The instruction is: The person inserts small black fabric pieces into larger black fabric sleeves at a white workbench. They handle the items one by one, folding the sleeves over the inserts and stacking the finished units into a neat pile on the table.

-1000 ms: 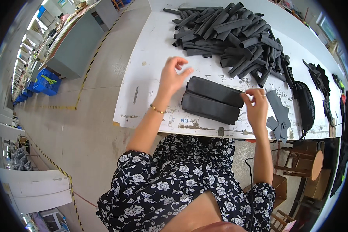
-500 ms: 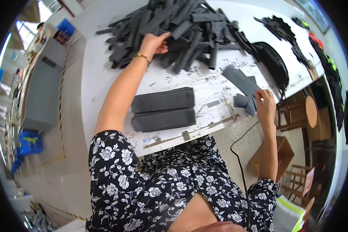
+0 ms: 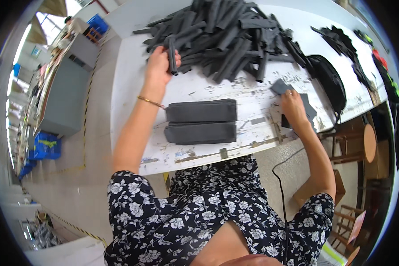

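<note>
My left hand (image 3: 160, 66) is closed round a narrow, folded dark grey fabric strip (image 3: 172, 57), raised at the left front of a big heap of similar strips (image 3: 226, 40). Over the right part of the table, my right hand (image 3: 293, 108) is closed at the edge of a flat grey fabric piece (image 3: 279, 87). Its fingertips are partly hidden, and more flat grey pieces (image 3: 307, 106) lie under and beside it. Between my hands, two neat stacks of dark grey strips lie side by side, a far stack (image 3: 201, 111) and a near stack (image 3: 200, 133).
A black curved fabric item (image 3: 326, 82) lies at the table's right, with black scraps (image 3: 343, 46) beyond. A dark cord (image 3: 279, 186) hangs near my right side. Wooden stools (image 3: 369, 142) and a cardboard box (image 3: 339, 186) stand at the right. Blue crates (image 3: 46, 145) sit on the left floor.
My left hand has drawn back from the heap with a strip in it. My right hand has shifted slightly left and away from me, and the flat pieces under it lie differently.
</note>
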